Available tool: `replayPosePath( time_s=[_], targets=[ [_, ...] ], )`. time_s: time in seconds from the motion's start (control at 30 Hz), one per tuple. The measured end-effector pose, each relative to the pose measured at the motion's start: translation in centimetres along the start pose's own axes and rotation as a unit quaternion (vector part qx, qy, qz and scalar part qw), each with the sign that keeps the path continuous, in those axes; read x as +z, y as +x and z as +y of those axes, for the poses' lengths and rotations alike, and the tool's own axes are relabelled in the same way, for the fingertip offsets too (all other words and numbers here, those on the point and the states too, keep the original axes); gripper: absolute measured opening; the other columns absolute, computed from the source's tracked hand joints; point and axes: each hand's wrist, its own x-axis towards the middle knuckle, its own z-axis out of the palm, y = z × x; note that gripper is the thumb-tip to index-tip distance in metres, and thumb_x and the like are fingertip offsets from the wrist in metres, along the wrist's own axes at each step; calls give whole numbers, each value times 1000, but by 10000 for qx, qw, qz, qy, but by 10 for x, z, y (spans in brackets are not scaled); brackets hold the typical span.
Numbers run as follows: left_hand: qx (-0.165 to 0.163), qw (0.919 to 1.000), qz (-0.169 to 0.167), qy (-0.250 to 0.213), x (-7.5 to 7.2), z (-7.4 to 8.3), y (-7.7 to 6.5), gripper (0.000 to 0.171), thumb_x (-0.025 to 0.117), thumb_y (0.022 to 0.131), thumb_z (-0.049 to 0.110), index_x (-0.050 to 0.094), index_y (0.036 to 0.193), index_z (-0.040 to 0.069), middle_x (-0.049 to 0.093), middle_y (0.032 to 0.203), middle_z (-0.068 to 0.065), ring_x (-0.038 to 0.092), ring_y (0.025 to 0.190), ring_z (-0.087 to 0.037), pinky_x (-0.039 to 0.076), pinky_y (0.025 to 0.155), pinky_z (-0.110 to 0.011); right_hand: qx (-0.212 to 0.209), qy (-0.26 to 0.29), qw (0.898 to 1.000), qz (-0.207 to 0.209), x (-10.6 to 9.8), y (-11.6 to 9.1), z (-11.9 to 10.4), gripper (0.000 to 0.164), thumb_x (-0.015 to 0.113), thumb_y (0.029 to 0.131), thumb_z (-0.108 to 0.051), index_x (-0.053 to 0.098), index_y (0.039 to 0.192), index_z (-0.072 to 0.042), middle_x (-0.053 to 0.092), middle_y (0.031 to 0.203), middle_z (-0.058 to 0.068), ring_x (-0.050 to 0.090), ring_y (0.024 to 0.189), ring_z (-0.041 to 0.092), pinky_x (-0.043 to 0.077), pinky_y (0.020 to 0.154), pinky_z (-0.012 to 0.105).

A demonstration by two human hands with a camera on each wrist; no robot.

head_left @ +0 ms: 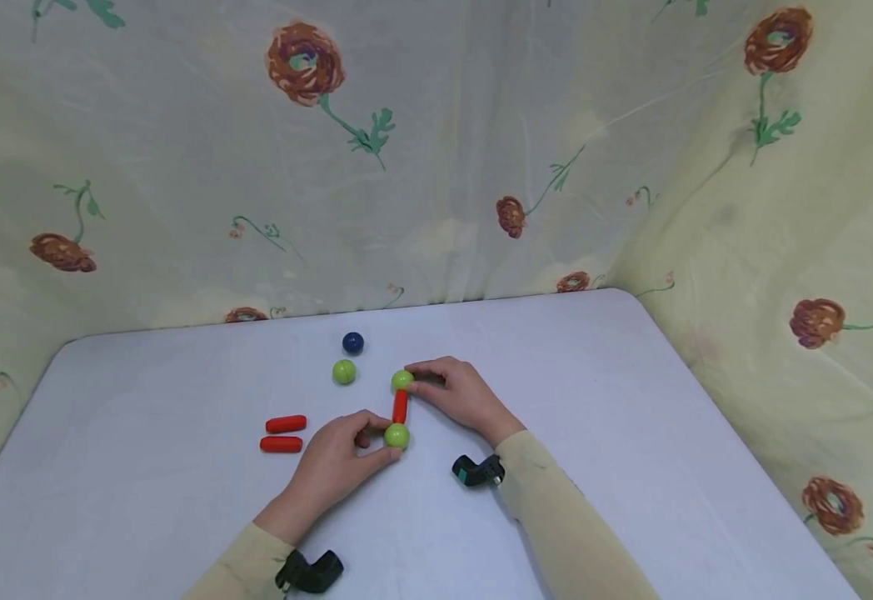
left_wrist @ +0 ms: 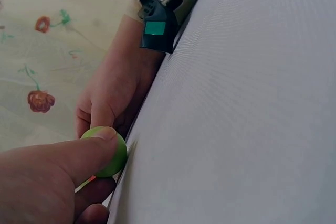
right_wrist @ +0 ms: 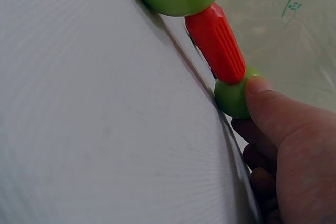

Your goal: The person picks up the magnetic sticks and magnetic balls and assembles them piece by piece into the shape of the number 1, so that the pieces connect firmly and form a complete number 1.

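Observation:
A red rod (head_left: 401,407) spans between two light green balls, with one ball at each end. At its near end my left hand (head_left: 336,459) pinches the near green ball (head_left: 396,436) between thumb and fingers. My right hand (head_left: 467,393) grips the far green ball (head_left: 402,380) with thumb and fingertips. In the right wrist view the ridged rod (right_wrist: 217,44) meets both balls, and the right thumb presses on the far ball (right_wrist: 231,99). The left wrist view shows the left thumb across the near ball (left_wrist: 112,157), where most of the rod is hidden.
Left of the hands lie two loose red rods, one farther (head_left: 286,424) and one nearer (head_left: 281,445). Behind them sit a loose green ball (head_left: 344,372) and a dark blue ball (head_left: 353,342). The white table (head_left: 631,467) backs onto a flowered curtain (head_left: 436,167).

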Motion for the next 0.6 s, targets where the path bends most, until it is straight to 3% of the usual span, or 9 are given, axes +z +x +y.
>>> replayPosePath(
  time_s=[0.6],
  targets=[
    [97, 9998, 175, 25, 0, 1, -1, 36, 80, 84, 34, 71, 117, 24, 65, 101, 14, 54, 81, -8, 47, 72, -30, 65, 12, 9998, 180, 1, 1, 3, 41, 66, 92, -49, 68, 128, -27, 64, 122, -15, 55, 119, 10, 44, 100, 36]
  ],
)
